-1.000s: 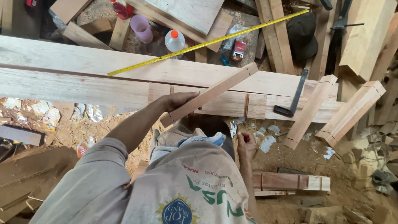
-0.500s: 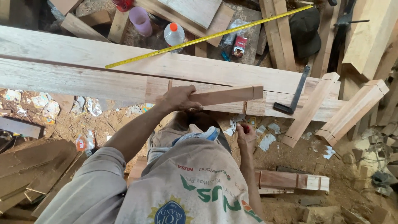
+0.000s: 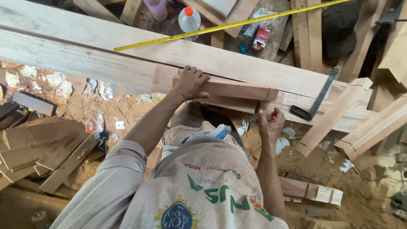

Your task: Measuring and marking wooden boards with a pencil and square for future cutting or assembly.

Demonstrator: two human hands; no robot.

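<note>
Since half a second ago, short wood bar (image 3: 237, 90) laid flat along long plank (image 3: 127, 63), left hand (image 3: 191, 82) clamped on its end. Right hand (image 3: 271, 123) pinched on, probably, red pencil (image 3: 274, 113). Marking stage; next needs steady hold.

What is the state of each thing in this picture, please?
Left hand: pressed on the short wood piece, gripping its left end.
Short wood piece: flat on the long plank.
Right hand: closed on a small red pencil, near the piece's right end.
Long plank: lying flat.
Tape measure: extended.
Square: resting on the plank.
Plastic bottle: capped, upright.
</note>
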